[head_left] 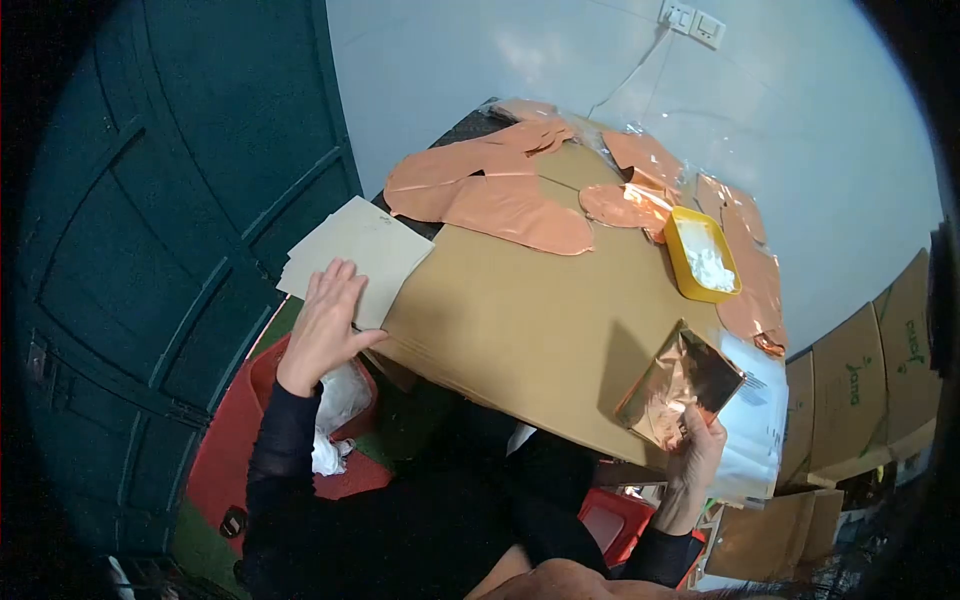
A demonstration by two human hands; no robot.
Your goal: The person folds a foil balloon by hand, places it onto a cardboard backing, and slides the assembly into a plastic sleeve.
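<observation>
My left hand lies with its fingers spread on a stack of pale sheets at the table's left corner. Near the front right edge, my right hand grips the lower corner of a shiny copper-coloured foil piece, tilted up from the cardboard tabletop. Flat copper-coloured cut shapes lie toward the back. A yellow tray with crumpled white material in it stands beyond the foil piece.
White sheets or plastic lie at the table's right edge. Cardboard boxes stand farther right. A red container with white bags is below left, a red stool below right. A green door is at left.
</observation>
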